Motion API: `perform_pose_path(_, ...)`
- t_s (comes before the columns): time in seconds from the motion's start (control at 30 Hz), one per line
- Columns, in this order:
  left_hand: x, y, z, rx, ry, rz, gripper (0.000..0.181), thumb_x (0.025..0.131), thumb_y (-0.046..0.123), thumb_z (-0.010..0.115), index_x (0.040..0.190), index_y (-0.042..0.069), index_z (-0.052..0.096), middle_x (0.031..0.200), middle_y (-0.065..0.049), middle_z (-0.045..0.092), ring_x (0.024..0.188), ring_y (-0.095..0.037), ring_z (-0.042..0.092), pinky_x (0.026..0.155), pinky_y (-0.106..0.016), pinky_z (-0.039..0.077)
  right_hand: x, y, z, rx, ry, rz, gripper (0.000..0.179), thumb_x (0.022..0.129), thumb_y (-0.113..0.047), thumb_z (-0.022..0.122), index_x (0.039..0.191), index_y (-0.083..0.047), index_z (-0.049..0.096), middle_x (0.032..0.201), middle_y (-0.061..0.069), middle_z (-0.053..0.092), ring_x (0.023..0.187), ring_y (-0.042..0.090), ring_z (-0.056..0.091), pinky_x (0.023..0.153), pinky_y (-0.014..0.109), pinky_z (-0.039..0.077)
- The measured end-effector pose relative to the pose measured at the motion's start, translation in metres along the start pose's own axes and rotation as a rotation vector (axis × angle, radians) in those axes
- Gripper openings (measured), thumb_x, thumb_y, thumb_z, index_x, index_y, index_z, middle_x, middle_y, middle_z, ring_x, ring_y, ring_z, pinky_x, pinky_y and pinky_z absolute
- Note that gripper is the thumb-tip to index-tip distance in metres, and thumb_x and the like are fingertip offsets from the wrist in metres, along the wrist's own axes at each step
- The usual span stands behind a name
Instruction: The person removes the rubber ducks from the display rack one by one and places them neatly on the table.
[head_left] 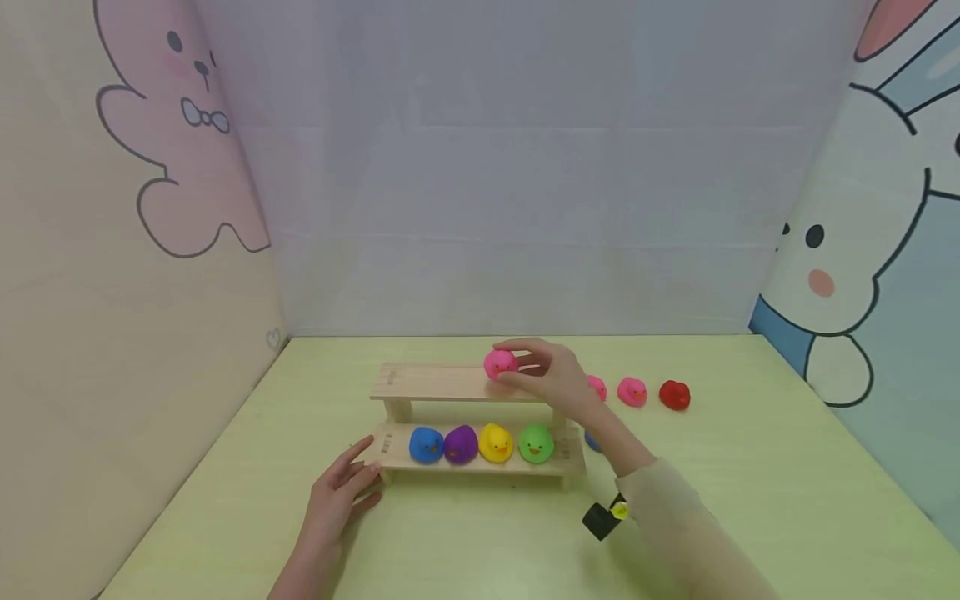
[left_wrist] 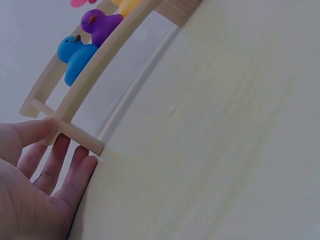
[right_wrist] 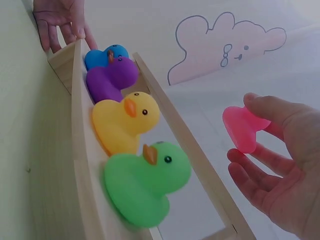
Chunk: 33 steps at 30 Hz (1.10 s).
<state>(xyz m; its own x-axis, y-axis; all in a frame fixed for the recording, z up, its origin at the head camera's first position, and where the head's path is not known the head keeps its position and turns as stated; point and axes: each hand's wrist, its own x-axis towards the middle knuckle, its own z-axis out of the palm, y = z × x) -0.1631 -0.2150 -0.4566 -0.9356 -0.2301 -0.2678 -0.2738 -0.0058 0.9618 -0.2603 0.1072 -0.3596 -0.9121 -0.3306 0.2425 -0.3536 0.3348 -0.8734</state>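
My right hand [head_left: 551, 377] pinches a pink rubber duck [head_left: 500, 364] between thumb and fingers, over the right part of the upper step of a two-step wooden stand [head_left: 427, 383]. In the right wrist view that pink duck [right_wrist: 245, 127] shows between the thumb and fingertips. On the lower step a blue duck [head_left: 426, 446], a purple duck [head_left: 461, 445], a yellow duck [head_left: 496, 442] and a green duck [head_left: 536, 444] stand in a row. My left hand [head_left: 337, 492] holds the lower step's left end, thumb at the front corner [left_wrist: 55, 125] and fingers around the end.
Right of the stand lie a pink duck [head_left: 632, 392], a red duck [head_left: 675, 396], another pink one [head_left: 597, 387] and a blue thing [head_left: 593, 441], the last two partly hidden by my right arm. A small black box [head_left: 602, 521] shows by the right sleeve. Cloth walls [head_left: 525, 208] surround the table.
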Motion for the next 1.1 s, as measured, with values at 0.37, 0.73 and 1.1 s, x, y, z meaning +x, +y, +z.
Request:
perform_pose_path(0.37,-0.002,-0.001,-0.001,-0.019,-0.012,0.002,0.061,0.098,0.021,0.07,0.154,0.021,0.047,0.094,0.016,0.066,0.089,-0.004,0.066,0.082,-0.023,0.061,-0.037,0.03,-0.052,-0.07,0.097,-0.064,0.046,0.092,-0.019,0.077,0.136,-0.016,0.063,0.137,0.012,0.065,0.112,0.035,0.07,0.086,0.019,0.06)
perform_pose_path(0.73,0.002,-0.003,-0.001,-0.018,-0.012,-0.008,0.06,0.098,0.019,0.069,0.154,0.022,0.046,0.096,0.015,0.066,0.09,-0.004,0.067,0.082,-0.023,0.061,-0.075,0.068,-0.089,-0.18,0.195,-0.123,0.046,0.092,-0.011,0.076,0.136,-0.009,0.062,0.13,0.018,0.066,0.101,-0.017,0.06,0.086,0.009,0.055)
perform_pose_path(1.1,-0.001,-0.002,0.0,-0.014,-0.013,-0.004,0.06,0.099,0.019,0.068,0.155,0.022,0.045,0.096,0.016,0.067,0.091,-0.003,0.067,0.082,-0.023,0.061,-0.099,0.098,-0.111,-0.336,0.14,0.051,0.048,0.093,-0.02,0.075,0.138,-0.009,0.061,0.134,0.017,0.065,0.115,0.028,0.067,0.085,0.007,0.051)
